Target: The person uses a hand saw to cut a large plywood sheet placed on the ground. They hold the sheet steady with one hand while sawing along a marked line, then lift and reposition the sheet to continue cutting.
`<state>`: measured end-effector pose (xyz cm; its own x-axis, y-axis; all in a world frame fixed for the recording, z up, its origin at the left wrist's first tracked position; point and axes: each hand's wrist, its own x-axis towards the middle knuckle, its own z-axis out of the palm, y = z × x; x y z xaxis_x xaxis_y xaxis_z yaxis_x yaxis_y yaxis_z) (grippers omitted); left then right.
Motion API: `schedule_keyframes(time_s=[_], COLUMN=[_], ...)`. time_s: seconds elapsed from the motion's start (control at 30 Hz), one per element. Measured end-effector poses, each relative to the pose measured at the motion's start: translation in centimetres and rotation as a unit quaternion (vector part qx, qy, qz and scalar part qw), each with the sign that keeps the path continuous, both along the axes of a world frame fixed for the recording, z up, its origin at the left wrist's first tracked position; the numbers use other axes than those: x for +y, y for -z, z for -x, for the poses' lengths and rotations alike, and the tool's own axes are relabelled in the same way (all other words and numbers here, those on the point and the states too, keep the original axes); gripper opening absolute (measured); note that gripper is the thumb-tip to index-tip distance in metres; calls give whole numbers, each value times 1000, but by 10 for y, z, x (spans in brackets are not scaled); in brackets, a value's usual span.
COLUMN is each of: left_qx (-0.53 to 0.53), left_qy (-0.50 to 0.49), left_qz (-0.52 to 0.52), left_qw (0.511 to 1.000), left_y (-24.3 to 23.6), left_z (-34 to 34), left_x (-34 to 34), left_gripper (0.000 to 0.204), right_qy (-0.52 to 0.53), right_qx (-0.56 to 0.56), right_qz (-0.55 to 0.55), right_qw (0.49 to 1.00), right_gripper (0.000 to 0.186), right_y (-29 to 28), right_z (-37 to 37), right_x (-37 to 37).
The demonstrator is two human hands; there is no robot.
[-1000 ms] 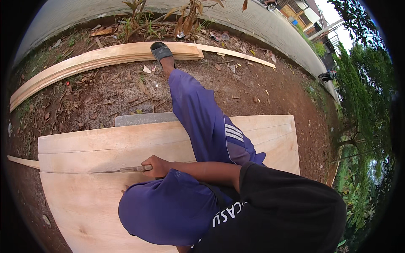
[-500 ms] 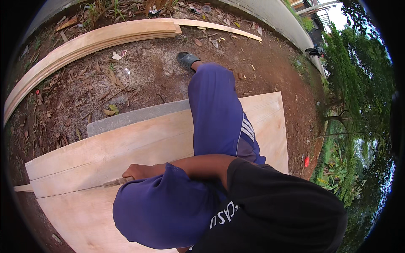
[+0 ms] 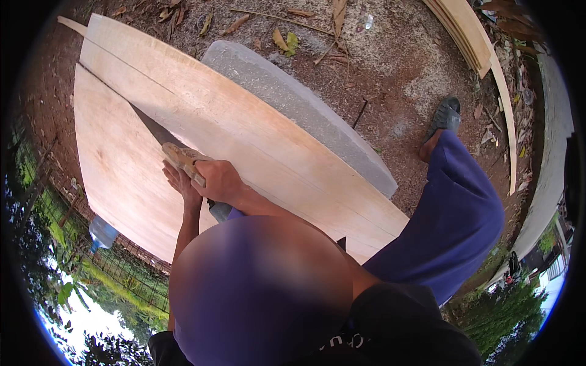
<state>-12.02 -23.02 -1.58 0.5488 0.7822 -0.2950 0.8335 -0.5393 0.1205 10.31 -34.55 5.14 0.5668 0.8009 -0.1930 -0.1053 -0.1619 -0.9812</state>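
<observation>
My right hand (image 3: 221, 181) is wrapped around the wooden handle of a handsaw (image 3: 182, 160). The saw's dark, tapering blade points away to the upper left and lies along a cut in a large pale plywood sheet (image 3: 262, 137). Beside the handle, my left hand (image 3: 181, 184) rests on the sheet with its fingers stretched out. Whether those fingers touch the handle is hard to tell. A thin pencil-like line runs along the sheet, roughly parallel to the cut. My raised knee (image 3: 262, 287), in blue trousers, blurs across the near foreground.
A grey slab (image 3: 287, 91) sticks out from under the sheet's far edge. My sandalled foot (image 3: 448, 116) stands on the dirt to the right. Stacked boards (image 3: 461, 30) and a thin wood strip (image 3: 506, 116) lie beyond. A blue plastic bottle (image 3: 102, 233) is near a wire fence.
The view has swung round, so the sheet now slants to the upper left and the stacked boards sit at upper right. My left hand and the saw blade have come into sight.
</observation>
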Motion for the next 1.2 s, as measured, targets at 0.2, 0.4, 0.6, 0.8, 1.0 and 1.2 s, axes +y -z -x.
schedule_keyframes(time_s=[0.2,0.4,0.6,0.8,1.0,1.2], left_qx=[-8,-78,-94,-95,-125,-193], left_qy=[-99,-98,-125,-134,-132,-103], left_qz=[24,-52,-64,-73,-75,-124], left_qw=[995,991,986,984,980,968], left_y=[-33,-44,-45,-44,-45,-29], left_z=[-51,-72,-70,-65,-76,-76], left_x=[-30,-40,-40,-41,-19,-8], left_gripper=[84,74,63,60,57,49], right_qy=[-7,-25,-25,-29,-42,-42], right_qx=[73,35,-22,-23,-31,-97], right_qz=[11,59,87,128,150,200], right_qw=[997,997,996,991,987,974], right_gripper=[17,21,24,32,34,34], right_y=[-1,-7,-23,-51,-73,-107], right_z=[-16,-15,5,11,12,15], right_x=[-4,-3,0,13,14,-9])
